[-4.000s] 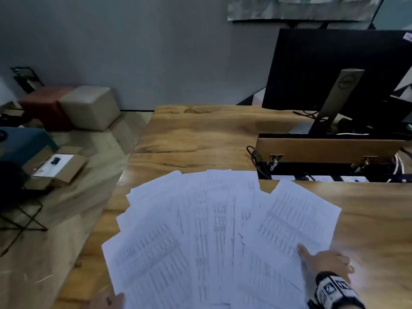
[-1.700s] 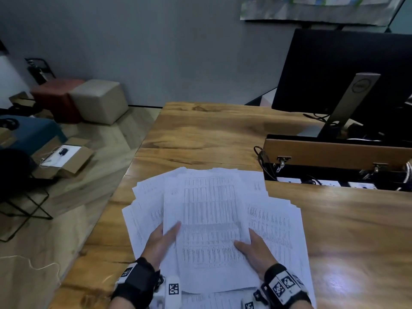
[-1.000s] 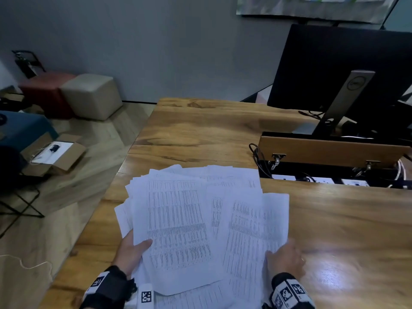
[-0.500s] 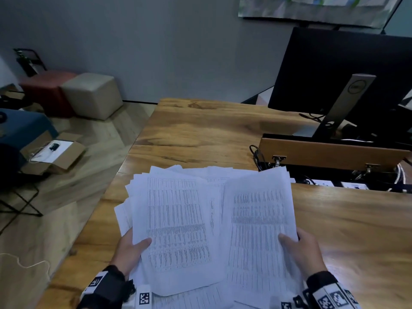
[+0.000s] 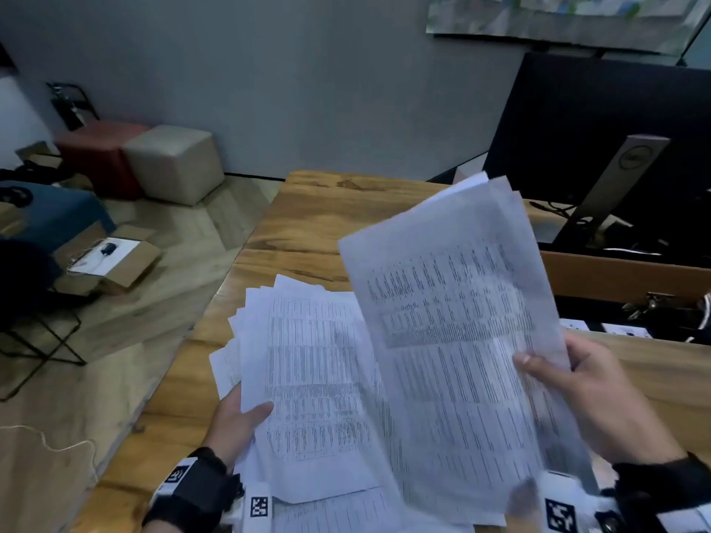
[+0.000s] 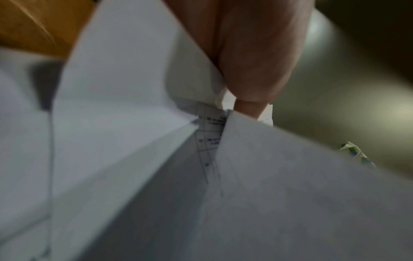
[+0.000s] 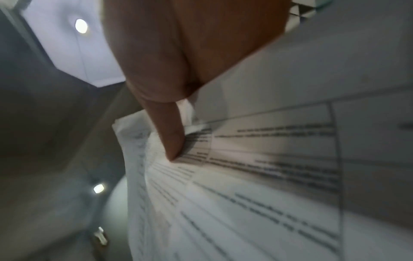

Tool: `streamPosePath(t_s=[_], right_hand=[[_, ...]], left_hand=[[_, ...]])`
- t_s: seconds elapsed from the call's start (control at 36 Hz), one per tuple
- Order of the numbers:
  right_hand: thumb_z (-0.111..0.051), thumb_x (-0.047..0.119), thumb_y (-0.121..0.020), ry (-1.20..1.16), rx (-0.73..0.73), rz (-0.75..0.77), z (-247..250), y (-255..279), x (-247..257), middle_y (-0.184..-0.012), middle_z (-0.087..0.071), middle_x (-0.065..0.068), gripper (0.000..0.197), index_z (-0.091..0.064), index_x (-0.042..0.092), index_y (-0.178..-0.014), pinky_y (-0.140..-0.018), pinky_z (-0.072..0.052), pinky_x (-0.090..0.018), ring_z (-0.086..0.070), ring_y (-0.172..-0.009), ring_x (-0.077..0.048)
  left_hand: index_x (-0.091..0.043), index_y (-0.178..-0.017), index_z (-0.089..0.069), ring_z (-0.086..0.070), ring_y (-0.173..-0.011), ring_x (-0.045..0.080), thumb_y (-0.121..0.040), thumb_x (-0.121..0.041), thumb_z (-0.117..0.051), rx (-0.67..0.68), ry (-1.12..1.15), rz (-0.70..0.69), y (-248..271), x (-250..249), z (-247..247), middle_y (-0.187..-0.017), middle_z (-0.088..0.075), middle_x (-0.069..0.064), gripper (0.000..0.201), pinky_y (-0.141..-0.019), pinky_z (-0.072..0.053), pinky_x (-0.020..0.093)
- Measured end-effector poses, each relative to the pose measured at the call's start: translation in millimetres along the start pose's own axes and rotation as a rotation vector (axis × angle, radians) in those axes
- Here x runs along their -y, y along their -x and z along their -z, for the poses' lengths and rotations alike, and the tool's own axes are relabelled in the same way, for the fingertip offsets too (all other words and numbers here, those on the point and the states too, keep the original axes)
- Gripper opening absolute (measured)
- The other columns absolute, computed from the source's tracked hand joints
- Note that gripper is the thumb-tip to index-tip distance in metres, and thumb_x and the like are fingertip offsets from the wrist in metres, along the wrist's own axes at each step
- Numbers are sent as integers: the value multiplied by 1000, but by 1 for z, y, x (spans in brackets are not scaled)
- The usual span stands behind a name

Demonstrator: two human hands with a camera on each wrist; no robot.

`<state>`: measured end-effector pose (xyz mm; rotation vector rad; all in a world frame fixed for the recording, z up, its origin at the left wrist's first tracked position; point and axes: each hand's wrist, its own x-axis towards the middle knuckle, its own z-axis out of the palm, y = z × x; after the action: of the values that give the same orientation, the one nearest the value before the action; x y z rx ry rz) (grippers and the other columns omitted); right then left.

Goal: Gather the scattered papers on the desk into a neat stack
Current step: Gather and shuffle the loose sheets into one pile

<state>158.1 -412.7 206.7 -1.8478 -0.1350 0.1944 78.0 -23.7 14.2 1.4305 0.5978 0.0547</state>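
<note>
Wooden desk (image 5: 307, 225) holds papers (image 5: 307, 371); grey wall (image 5: 269, 71) behind.

Head view: high, facing forward and down over the desk (image 5: 307, 225); hands low in frame, wall across the top. Left wrist view: very close, along the left hand (image 6: 252, 53) into papers (image 6: 134, 159), blurred. Right wrist view: very close, tilted up past the right hand (image 7: 190, 53) toward ceiling lights (image 7: 80, 26). All three share the papers.
</note>
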Motion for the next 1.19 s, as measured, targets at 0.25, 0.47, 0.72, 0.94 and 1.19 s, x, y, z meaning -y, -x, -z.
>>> streamPosePath(t_s=[0.25,0.47,0.72,0.94,1.19], right_hand=[[-62,9,-84,-421,43,-215,-16,-25,-22,-104,-78,-18,28,-66,4,-112,-71,-63,-51,-77,-88,-35],[-57,2,-95,-99,-32,-376,-87,-38,-126,-111,-74,-15,26,-62,6,-120,-89,-57,-55,-72,-99,-34],[-45,-9,-90,97,88,-427,-136,-24,-160,-113,-66,-3,48,-55,19,-128,-72,-49,-22,-62,-100,-21],[-53,35,-97,424,-38,-425,-138,-24,-169,-128,-61,-2,34,-60,17,-124,-91,-50,-32,-59,-112,-19],[-70,54,-81,827,-193,-618,-117,-33,-187,-149,-38,-15,96,-24,2,-149,-106,-45,-44,-43,-135,-32]], left_hand=[[-15,-126,-60,-65,-113,33,-88,1,-63,51,29,71,-12,14,2,-121,-71,10,41,-101,-46,57],[-8,-126,-59,-67,-107,28,-90,1,-62,59,-29,142,-11,21,-17,-118,-71,9,38,-98,-50,45],[-20,-134,-51,-57,-122,24,-94,-43,-56,-13,0,252,-1,21,-40,-129,-60,-4,46,-103,-43,37],[-8,-118,-61,-69,-95,28,-78,0,-73,-19,-174,177,-3,25,-29,-105,-73,9,43,-79,-56,38],[0,-120,-60,-65,-103,40,-80,13,-66,-27,-113,163,-12,30,5,-112,-69,23,42,-93,-51,55]])
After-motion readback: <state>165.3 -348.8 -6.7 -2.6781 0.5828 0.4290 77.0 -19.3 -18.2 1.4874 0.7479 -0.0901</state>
